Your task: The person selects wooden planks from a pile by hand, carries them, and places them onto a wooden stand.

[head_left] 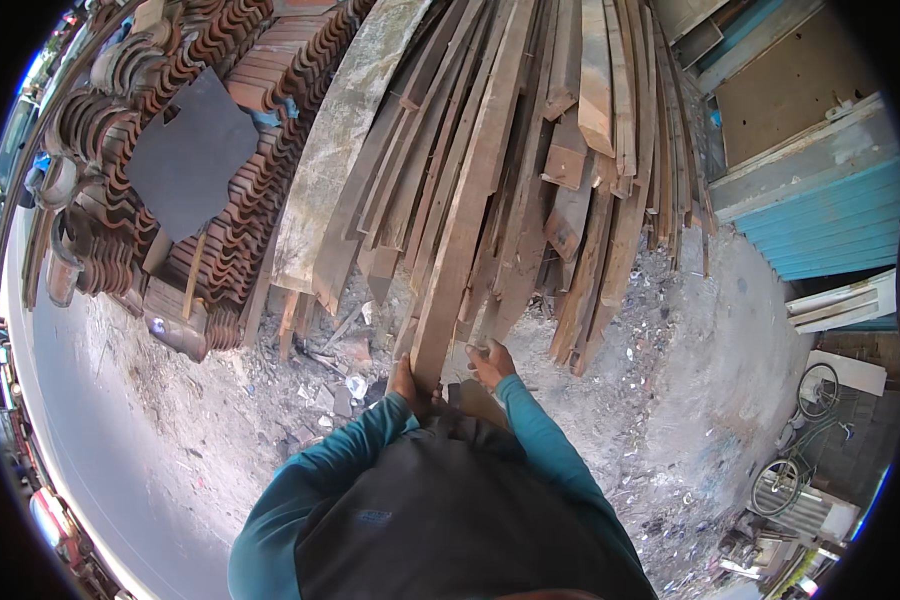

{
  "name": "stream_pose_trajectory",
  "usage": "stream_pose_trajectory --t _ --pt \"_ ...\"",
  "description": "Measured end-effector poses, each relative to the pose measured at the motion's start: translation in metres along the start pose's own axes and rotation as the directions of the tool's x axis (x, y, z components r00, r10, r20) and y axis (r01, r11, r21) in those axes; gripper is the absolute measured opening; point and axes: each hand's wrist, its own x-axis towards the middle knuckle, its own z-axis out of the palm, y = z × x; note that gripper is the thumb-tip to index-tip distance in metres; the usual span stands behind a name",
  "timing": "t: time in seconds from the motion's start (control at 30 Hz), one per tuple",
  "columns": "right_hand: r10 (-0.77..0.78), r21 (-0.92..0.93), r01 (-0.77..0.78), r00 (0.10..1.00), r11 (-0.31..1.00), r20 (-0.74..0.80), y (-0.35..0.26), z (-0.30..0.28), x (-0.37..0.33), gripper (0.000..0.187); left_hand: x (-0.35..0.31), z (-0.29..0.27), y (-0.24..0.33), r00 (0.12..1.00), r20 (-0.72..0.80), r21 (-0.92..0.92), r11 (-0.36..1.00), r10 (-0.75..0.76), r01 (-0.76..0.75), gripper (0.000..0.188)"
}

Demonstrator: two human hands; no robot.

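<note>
A long brown wooden beam (pixel 462 255) comes down from the pile toward my body, its near end between my hands. My left hand (pixel 404 382) is closed around the left side of that end, its fingers partly hidden under the wood. Just right of the beam is my right hand (pixel 490 365), holding nothing, with thumb and forefinger apart. Next to it ends another plank (pixel 515 290). Around them lies a large pile of old planks and beams (pixel 570 120), their near ends uneven.
Stacked clay roof tiles (pixel 235 215) stand at the left, with a dark flat sheet (pixel 192 155) on them. A wide weathered board (pixel 335 150) leans beside the planks. Rubble covers the ground (pixel 690 390). Blue slatted panels (pixel 820 230) and a bicycle (pixel 800 455) are at the right.
</note>
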Motion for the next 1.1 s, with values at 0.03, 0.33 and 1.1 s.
stream_pose_trajectory --t 0.03,0.33,1.1 --pt "0.025 0.016 -0.025 0.999 1.000 0.020 -0.007 0.000 -0.007 0.054 -0.001 -0.002 0.001 0.999 0.030 0.037 0.999 -0.025 0.023 0.077" --pt "0.112 0.224 -0.080 0.985 0.971 -0.132 0.059 -0.045 -0.051 0.039 0.055 -0.048 0.007 0.991 0.097 -0.005 0.996 0.093 -0.093 0.074" --pt "0.073 -0.752 -0.183 0.982 0.634 -0.177 0.232 -0.025 -0.140 0.047 0.071 -0.068 0.032 0.934 0.041 0.285 0.892 0.354 -0.350 0.080"
